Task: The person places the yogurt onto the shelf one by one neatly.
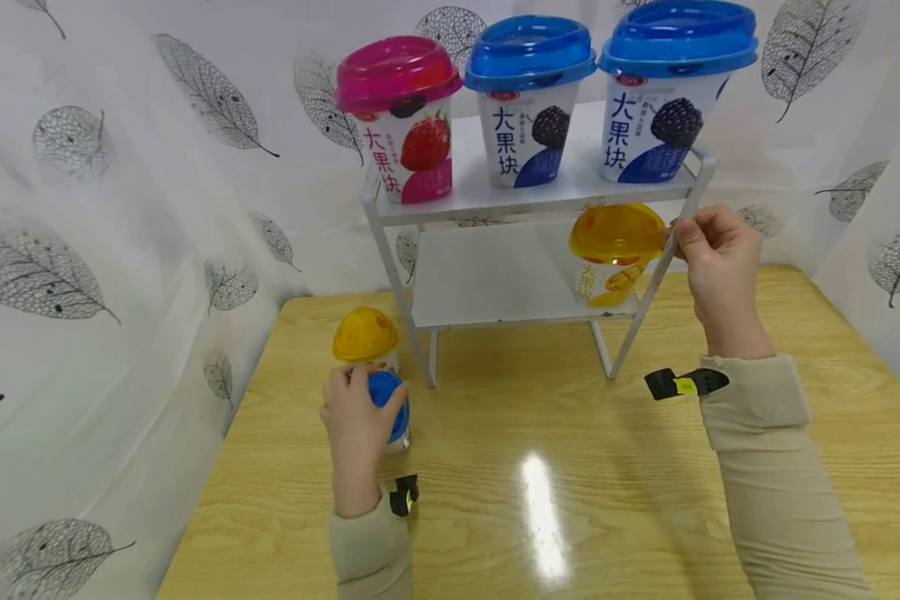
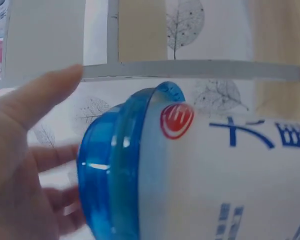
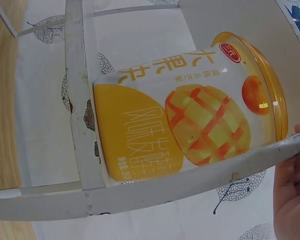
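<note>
My left hand (image 1: 360, 429) reaches over the blue lid of a yogurt cup (image 1: 390, 392) at the table's left. In the left wrist view the thumb (image 2: 50, 95) stands apart from the blue lid (image 2: 110, 165); the other fingers lie beside or behind it. My right hand (image 1: 723, 267) is at the right post of the white two-tier rack (image 1: 495, 275), its fingertips by the lid of a yellow mango yogurt cup (image 1: 615, 254) on the lower shelf. The post partly hides those fingertips, so I cannot tell whether they hold the lid or the post.
A pink-lidded strawberry cup (image 1: 401, 125) and two blue-lidded blackberry cups (image 1: 532, 104) stand on the upper shelf. Behind my left hand is another yellow-lidded cup (image 1: 365, 335) on the wooden table (image 1: 510, 500). A leaf-patterned cloth (image 1: 157, 208) hangs behind.
</note>
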The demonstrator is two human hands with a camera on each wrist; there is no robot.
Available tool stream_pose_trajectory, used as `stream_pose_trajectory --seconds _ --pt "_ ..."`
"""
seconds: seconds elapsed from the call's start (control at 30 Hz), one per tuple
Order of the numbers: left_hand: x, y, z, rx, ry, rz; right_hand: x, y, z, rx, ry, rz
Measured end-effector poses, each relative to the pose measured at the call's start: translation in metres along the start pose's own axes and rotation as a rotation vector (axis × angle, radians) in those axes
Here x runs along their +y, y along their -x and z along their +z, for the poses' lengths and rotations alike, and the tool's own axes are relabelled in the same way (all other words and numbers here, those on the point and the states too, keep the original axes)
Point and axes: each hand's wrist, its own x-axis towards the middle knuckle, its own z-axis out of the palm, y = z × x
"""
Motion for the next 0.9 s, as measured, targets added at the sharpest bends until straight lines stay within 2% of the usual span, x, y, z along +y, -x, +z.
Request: stream_pose_trajectory --seconds 0.07,0.17,0.27,0.4,0.53,0.73,0.8,0.9 --pt "0.001 0.002 -0.002 0.012 -0.079 -0.079 0.0 0.0 0.0 0.001 -0.003 -0.002" --pt "0.001 0.002 -0.005 -0.019 -0.169 -0.155 -0.001 -0.001 0.001 0.004 -0.008 -0.007" --pt "-0.001 0.003 -0.006 -0.07 -0.203 -0.186 -0.001 -0.001 0.001 0.006 -0.01 -0.007" --pt "-0.002 0.004 -0.006 -0.106 -0.213 -0.195 0.0 0.0 0.001 0.005 -0.011 -0.001" --pt "-0.003 0.002 -0.005 -0.117 -0.185 -0.174 0.001 0.0 0.001 0.003 -0.017 -0.003" --pt "-0.008 0.001 -0.005 -0.162 -0.108 -0.077 0.001 0.001 0.001 0.012 -0.015 -0.001" --pt "-0.011 0.0 -0.005 -0.19 -0.053 -0.034 0.001 0.001 0.001 0.015 -0.013 0.001" --pt "-0.017 -0.001 -0.007 -0.254 0.076 0.032 0.0 0.001 0.001 0.014 -0.017 0.003"
